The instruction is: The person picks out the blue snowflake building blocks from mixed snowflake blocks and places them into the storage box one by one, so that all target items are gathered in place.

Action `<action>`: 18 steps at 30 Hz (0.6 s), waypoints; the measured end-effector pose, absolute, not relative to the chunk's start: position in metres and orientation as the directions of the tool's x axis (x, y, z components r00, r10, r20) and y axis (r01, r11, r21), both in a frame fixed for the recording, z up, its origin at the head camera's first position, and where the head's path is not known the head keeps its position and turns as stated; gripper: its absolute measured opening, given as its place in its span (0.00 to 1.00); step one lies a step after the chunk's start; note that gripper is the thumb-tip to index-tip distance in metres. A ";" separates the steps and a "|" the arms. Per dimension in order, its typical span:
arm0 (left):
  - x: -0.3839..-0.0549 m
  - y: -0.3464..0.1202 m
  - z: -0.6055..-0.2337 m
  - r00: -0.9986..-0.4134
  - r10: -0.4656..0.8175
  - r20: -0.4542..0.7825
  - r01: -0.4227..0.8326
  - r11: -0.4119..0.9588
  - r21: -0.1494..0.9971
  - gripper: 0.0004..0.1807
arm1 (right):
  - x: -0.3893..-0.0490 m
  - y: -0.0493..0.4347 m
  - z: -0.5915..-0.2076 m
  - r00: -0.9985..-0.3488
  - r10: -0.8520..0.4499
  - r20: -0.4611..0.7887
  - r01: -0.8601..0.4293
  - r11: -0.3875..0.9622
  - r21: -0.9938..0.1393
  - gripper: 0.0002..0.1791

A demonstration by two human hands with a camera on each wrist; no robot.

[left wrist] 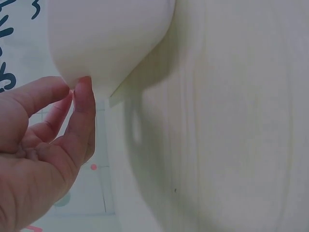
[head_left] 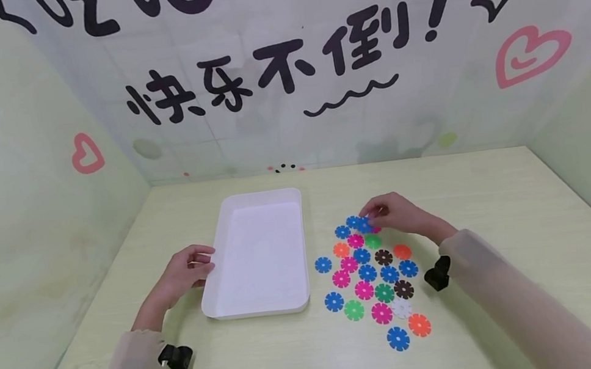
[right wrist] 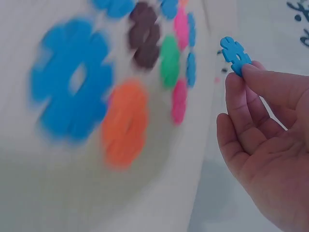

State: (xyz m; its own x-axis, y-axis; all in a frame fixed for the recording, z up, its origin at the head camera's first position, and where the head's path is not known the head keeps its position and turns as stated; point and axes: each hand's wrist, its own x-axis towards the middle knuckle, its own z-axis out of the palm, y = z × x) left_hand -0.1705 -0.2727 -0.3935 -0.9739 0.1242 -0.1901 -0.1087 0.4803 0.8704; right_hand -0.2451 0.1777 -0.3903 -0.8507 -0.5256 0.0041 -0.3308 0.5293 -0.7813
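Observation:
In the head view my right hand [head_left: 397, 214] pinches a blue snowflake disc [head_left: 364, 225] between thumb and fingertips, over the far end of the spread of discs. The right wrist view shows that disc [right wrist: 235, 55] tilted up, clear of the others. My left hand [head_left: 183, 273] is at the left side of a white tray [head_left: 272, 307], thumb and fingertips pinching its rim. Seen from the left wrist, the fingertips [left wrist: 84, 84] meet the tray's pale outer wall [left wrist: 111, 43].
Flat notched discs in several colours lie right of the tray, among them a white disc [head_left: 401, 307], a black disc [head_left: 404, 289] and an orange disc [head_left: 420, 325]. Behind the table [head_left: 273, 365] stands a wall cloth [head_left: 268, 138] with black lettering.

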 end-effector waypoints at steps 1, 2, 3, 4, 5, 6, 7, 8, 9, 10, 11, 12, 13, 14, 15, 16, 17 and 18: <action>-0.170 -0.273 -0.394 -0.974 0.123 -0.189 -0.109 0.478 0.872 0.20 | -0.245 0.169 -0.388 -0.846 -0.534 0.001 -0.328 0.519 -0.789 0.11; -0.170 -0.273 -0.394 -0.974 0.124 -0.188 -0.107 0.478 0.872 0.20 | -0.246 0.160 -0.386 -0.841 -0.542 -0.005 -0.325 0.512 -0.795 0.11; -0.170 -0.274 -0.394 -0.974 0.125 -0.187 -0.106 0.477 0.873 0.20 | -0.246 0.151 -0.385 -0.837 -0.547 -0.011 -0.321 0.507 -0.800 0.11; -0.170 -0.274 -0.394 -0.974 0.129 -0.184 -0.102 0.476 0.873 0.20 | -0.247 0.142 -0.383 -0.832 -0.554 -0.013 -0.323 0.504 -0.801 0.10; -0.170 -0.274 -0.395 -0.975 0.130 -0.182 -0.100 0.474 0.875 0.20 | -0.248 0.132 -0.382 -0.828 -0.561 -0.018 -0.322 0.500 -0.804 0.10; -0.170 -0.274 -0.395 -0.975 0.133 -0.180 -0.097 0.473 0.876 0.20 | -0.249 0.122 -0.381 -0.824 -0.566 -0.024 -0.318 0.497 -0.808 0.10; -0.170 -0.275 -0.395 -0.975 0.135 -0.177 -0.093 0.472 0.877 0.20 | -0.250 0.112 -0.379 -0.822 -0.569 -0.027 -0.317 0.495 -0.809 0.10; -0.170 -0.275 -0.395 -0.975 0.138 -0.175 -0.091 0.472 0.877 0.20 | -0.251 0.102 -0.378 -0.816 -0.577 -0.028 -0.320 0.491 -0.810 0.10; -0.170 -0.275 -0.395 -0.975 0.139 -0.175 -0.091 0.470 0.878 0.20 | -0.251 0.092 -0.376 -0.811 -0.584 -0.026 -0.323 0.485 -0.813 0.10; -0.170 -0.275 -0.395 -0.975 0.138 -0.174 -0.090 0.470 0.878 0.20 | -0.253 0.083 -0.375 -0.806 -0.592 -0.026 -0.325 0.478 -0.816 0.10; -0.170 -0.275 -0.396 -0.975 0.137 -0.174 -0.091 0.469 0.878 0.20 | -0.254 0.073 -0.374 -0.803 -0.595 -0.030 -0.322 0.475 -0.819 0.10; -0.171 -0.275 -0.396 -0.975 0.138 -0.175 -0.091 0.471 0.877 0.20 | -0.254 0.063 -0.372 -0.799 -0.600 -0.029 -0.322 0.468 -0.823 0.09; -0.171 -0.275 -0.396 -0.975 0.137 -0.175 -0.090 0.475 0.875 0.20 | -0.255 0.054 -0.371 -0.794 -0.607 -0.027 -0.324 0.462 -0.826 0.09; -0.171 -0.275 -0.396 -0.975 0.137 -0.175 -0.090 0.478 0.874 0.20 | -0.255 0.045 -0.370 -0.789 -0.614 -0.026 -0.326 0.454 -0.829 0.09; -0.171 -0.275 -0.395 -0.975 0.136 -0.176 -0.090 0.480 0.873 0.20 | -0.256 0.037 -0.369 -0.786 -0.617 -0.025 -0.326 0.449 -0.832 0.09; -0.171 -0.275 -0.395 -0.975 0.137 -0.175 -0.089 0.481 0.872 0.20 | -0.256 0.028 -0.369 -0.785 -0.619 -0.022 -0.327 0.444 -0.834 0.09; -0.171 -0.275 -0.395 -0.975 0.136 -0.175 -0.089 0.483 0.871 0.20 | -0.256 0.019 -0.368 -0.786 -0.618 -0.018 -0.330 0.443 -0.834 0.08; -0.172 -0.275 -0.395 -0.975 0.136 -0.176 -0.090 0.484 0.870 0.20 | -0.256 0.011 -0.367 -0.786 -0.619 -0.012 -0.332 0.438 -0.835 0.08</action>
State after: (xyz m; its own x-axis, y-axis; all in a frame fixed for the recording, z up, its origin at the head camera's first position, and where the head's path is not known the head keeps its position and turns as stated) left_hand -0.1716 -0.2751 -0.3952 -0.9750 0.1360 -0.1760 -0.0896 0.4844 0.8702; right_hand -0.2559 0.0115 -0.3668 -0.7856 -0.6186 -0.0121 -0.3320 0.4379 -0.8355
